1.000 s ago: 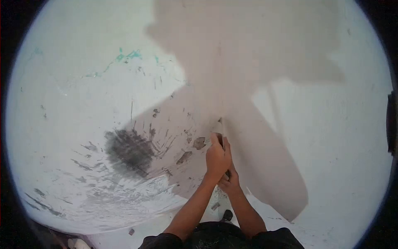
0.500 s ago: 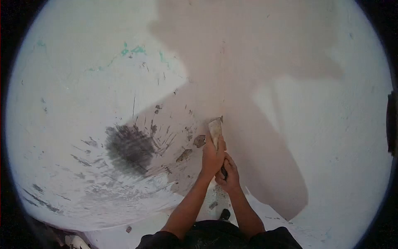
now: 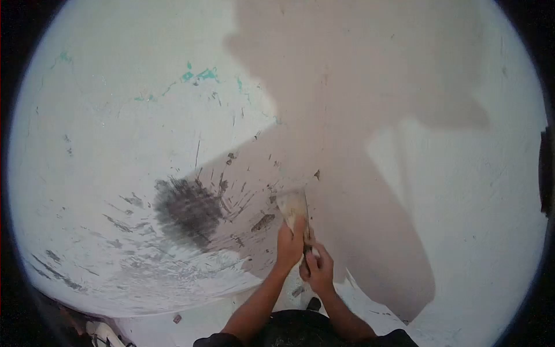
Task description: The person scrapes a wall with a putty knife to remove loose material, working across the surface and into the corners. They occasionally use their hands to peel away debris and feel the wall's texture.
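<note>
A putty knife (image 3: 293,203) with a broad, pale, smeared blade lies against or just over the shaded wall, its wide edge pointing up. My left hand (image 3: 291,246) is closed around the lower blade, the thumb lying along it. Just below and to the right, my right hand (image 3: 319,269) is wrapped around a dark handle (image 3: 306,255). The join between blade and handle is hidden by my fingers. A dark chipped spot (image 3: 317,174) sits above and right of the blade, and a brown bare patch (image 3: 263,222) lies to its left.
The white wall (image 3: 462,191) bears a large black smudge (image 3: 188,211), scratches and green flecks (image 3: 206,74). My shadow covers its middle. Below are a dark shoe (image 3: 314,303), small fragments (image 3: 177,318) and a pale object (image 3: 104,334) at lower left.
The blade has moved down and left, away from the dark chipped spot, and now covers a brown patch that showed before. My hands moved down with it. The camera view has shifted slightly.
</note>
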A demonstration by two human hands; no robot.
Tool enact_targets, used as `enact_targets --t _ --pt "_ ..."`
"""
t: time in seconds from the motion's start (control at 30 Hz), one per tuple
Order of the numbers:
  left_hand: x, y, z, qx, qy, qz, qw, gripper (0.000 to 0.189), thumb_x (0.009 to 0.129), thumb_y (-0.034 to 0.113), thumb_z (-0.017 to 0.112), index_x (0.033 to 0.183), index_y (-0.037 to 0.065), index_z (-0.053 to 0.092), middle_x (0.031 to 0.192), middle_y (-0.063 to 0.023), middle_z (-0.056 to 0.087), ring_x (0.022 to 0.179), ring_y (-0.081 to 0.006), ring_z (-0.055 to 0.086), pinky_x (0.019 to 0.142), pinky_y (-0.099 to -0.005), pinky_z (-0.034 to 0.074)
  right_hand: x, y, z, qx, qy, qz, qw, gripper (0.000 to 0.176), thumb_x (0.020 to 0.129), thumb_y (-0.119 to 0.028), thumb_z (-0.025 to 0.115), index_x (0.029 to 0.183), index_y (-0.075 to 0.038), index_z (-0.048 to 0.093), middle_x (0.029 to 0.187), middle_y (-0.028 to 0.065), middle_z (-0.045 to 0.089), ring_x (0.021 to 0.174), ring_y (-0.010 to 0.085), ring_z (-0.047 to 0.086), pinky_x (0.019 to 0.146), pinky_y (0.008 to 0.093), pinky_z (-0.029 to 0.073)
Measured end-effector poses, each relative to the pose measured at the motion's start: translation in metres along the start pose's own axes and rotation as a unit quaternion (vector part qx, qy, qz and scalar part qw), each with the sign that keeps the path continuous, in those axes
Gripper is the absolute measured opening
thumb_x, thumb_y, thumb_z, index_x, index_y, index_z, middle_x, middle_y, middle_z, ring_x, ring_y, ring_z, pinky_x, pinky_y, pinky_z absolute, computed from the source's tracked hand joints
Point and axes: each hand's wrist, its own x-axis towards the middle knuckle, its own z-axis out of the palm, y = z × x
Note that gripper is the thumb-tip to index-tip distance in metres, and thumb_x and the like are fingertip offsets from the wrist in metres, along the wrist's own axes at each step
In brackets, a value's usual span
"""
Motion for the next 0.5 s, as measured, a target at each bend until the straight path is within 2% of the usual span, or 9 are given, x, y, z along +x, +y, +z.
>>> enact_targets --t 0.03,0.1,0.17,0.2,0.27,0.37,0.43,0.47,0.5 --pt "0.006 0.004 0.0 0.032 0.012 0.01 0.999 0.034 0.101 0.028 0.046 0.093 -0.003 0.058 0.074 -0.0071 0.06 0.065 -0.013 0.056 0.057 -0.0297 0.045 0.009 -0.003 0.007 -0.005 0.017 -0.004 1.0 0.032 0.101 -0.022 0.047 0.126 -0.002 0.05 0.057 -0.0026 0.048 0.043 0.0057 0.04 0.041 0.0236 0.032" --pt "0.011 0.018 0.005 -0.025 0.035 0.034 0.999 0.035 0.101 0.027 0.047 0.09 -0.004 0.059 0.071 -0.0078 0.06 0.064 -0.0135 0.056 0.056 -0.0301 0.044 0.01 -0.012 0.018 0.032 0.014 -0.022 0.999 0.032 0.101 -0.022 0.047 0.127 -0.003 0.049 0.056 -0.0029 0.047 0.042 0.0056 0.04 0.041 0.0235 0.032" --pt "0.007 0.019 0.001 0.06 0.097 0.053 0.992 0.035 0.1 0.027 0.047 0.092 -0.005 0.059 0.073 -0.0093 0.062 0.066 -0.0152 0.058 0.058 -0.0302 0.045 0.009 -0.01 0.019 -0.011 -0.016 -0.038 0.999 0.032 0.101 -0.023 0.047 0.127 -0.003 0.048 0.055 -0.0027 0.047 0.043 0.0052 0.041 0.041 0.0234 0.032" --pt "0.0 0.019 -0.003 0.065 0.094 0.051 0.992 0.035 0.1 0.027 0.047 0.092 -0.005 0.059 0.073 -0.0093 0.062 0.066 -0.0152 0.058 0.058 -0.0302 0.045 0.002 -0.015 0.02 0.008 -0.022 -0.014 1.0 0.032 0.101 -0.024 0.047 0.125 -0.003 0.049 0.055 -0.0026 0.047 0.043 0.0051 0.041 0.041 0.0239 0.033" --pt "-0.013 0.021 -0.008 -0.008 0.039 -0.028 0.999 0.035 0.1 0.027 0.048 0.097 -0.005 0.06 0.079 -0.0113 0.064 0.072 -0.0166 0.059 0.063 -0.0305 0.045 -0.013 -0.009 0.02 0.012 -0.018 -0.003 1.0 0.032 0.101 -0.024 0.047 0.125 -0.004 0.049 0.055 -0.0026 0.047 0.042 0.005 0.041 0.041 0.024 0.032" --pt "-0.011 -0.006 -0.002 0.0 0.056 0.021 0.998 0.038 0.099 0.034 0.049 0.104 -0.002 0.058 0.078 -0.0064 0.059 0.07 -0.0142 0.056 0.059 -0.0305 0.045 -0.011 -0.003 0.019 -0.009 -0.014 -0.023 1.0 0.03 0.101 -0.022 0.047 0.124 -0.004 0.05 0.055 -0.0024 0.047 0.042 0.005 0.04 0.04 0.0243 0.033" --pt "0.005 -0.004 0.004 -0.007 0.076 0.003 0.997 0.036 0.099 0.032 0.048 0.103 -0.002 0.058 0.077 -0.0054 0.059 0.07 -0.0141 0.056 0.059 -0.0302 0.045 0.009 -0.001 0.018 -0.05 0.04 -0.03 0.997 0.028 0.101 -0.021 0.046 0.123 -0.004 0.05 0.055 -0.0024 0.047 0.043 0.0053 0.041 0.04 0.0244 0.033" --pt "0.008 -0.002 0.005 0.005 0.068 0.01 0.998 0.035 0.1 0.03 0.048 0.097 -0.003 0.058 0.079 -0.0091 0.061 0.071 -0.015 0.057 0.061 -0.032 0.046 0.015 -0.005 0.016 0.011 0.026 -0.019 0.999 0.027 0.101 -0.02 0.046 0.123 -0.004 0.049 0.057 -0.0023 0.048 0.043 0.0053 0.041 0.04 0.0243 0.033" --pt "0.015 0.0 0.008 0.014 0.061 0.03 0.998 0.035 0.1 0.027 0.048 0.091 -0.004 0.058 0.081 -0.0128 0.063 0.072 -0.016 0.058 0.063 -0.0339 0.046 0.014 -0.005 0.015 0.007 0.026 -0.022 0.999 0.027 0.101 -0.02 0.046 0.123 -0.004 0.049 0.057 -0.0023 0.048 0.043 0.0053 0.041 0.04 0.0243 0.033"
